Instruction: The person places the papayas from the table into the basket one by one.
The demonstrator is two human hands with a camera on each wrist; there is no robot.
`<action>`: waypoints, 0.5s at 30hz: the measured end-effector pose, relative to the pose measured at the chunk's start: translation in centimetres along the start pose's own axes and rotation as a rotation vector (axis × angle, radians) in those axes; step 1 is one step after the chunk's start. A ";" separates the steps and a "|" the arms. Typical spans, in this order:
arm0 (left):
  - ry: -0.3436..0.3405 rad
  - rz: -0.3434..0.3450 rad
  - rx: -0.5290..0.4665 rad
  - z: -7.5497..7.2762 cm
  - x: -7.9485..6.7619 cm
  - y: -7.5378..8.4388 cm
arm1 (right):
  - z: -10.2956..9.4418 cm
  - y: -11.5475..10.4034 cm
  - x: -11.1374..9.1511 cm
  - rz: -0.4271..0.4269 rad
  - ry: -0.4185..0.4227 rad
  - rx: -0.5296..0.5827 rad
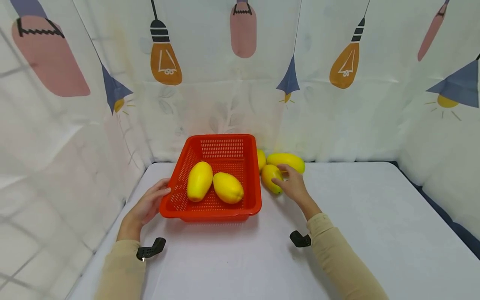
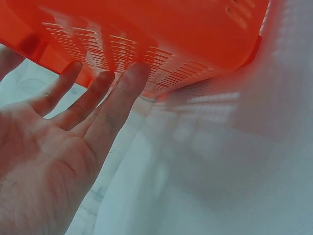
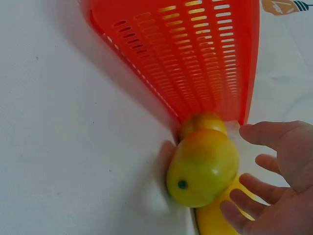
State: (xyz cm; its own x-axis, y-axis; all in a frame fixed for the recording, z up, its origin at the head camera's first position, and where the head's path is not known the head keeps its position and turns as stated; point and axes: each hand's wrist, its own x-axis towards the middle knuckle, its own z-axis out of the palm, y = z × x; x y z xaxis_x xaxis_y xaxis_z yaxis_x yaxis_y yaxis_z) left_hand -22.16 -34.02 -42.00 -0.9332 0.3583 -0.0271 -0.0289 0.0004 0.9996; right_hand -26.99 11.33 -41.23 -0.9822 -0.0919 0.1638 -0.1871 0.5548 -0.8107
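Note:
A red perforated plastic basket (image 1: 215, 214) stands on the table, holding a long yellow fruit (image 1: 200, 182) and a mango-like yellow fruit (image 1: 228, 188). My left hand (image 1: 151, 203) touches the basket's left side; in the left wrist view its extended fingers (image 2: 128, 85) lie against the slotted wall. Right of the basket rests a yellow-green mango (image 3: 203, 166) with a dark stem spot. My right hand (image 1: 292, 183) is beside it, fingers spread and slightly bent, with a gap to the mango in the right wrist view.
Behind the mango lie a long yellow fruit (image 1: 286, 160) and another yellow fruit (image 1: 261, 159), partly hidden by the basket. A white table (image 1: 232, 258) spreads below, and a patterned curtain (image 1: 240, 100) hangs at its back edge. Both wrists wear black camera mounts.

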 end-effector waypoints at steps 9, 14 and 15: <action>0.016 -0.011 0.010 0.0 -0.2 -0.4 | -0.4 0.0 0.0 0.048 -0.005 -0.025; 0.026 -0.006 0.017 0.0 0.0 -0.1 | -0.3 0.0 0.1 0.035 0.002 -0.024; 0.022 -0.008 0.020 0.0 0.1 -0.1 | -0.3 0.0 0.0 0.038 0.003 -0.023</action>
State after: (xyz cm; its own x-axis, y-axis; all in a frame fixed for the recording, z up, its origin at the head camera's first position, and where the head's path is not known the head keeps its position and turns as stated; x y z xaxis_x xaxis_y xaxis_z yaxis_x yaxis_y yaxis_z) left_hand -22.23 -34.01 -42.09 -0.9405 0.3380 -0.0354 -0.0298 0.0216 0.9993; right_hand -27.00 11.53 -41.06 -0.9885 -0.0679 0.1351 -0.1494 0.5770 -0.8030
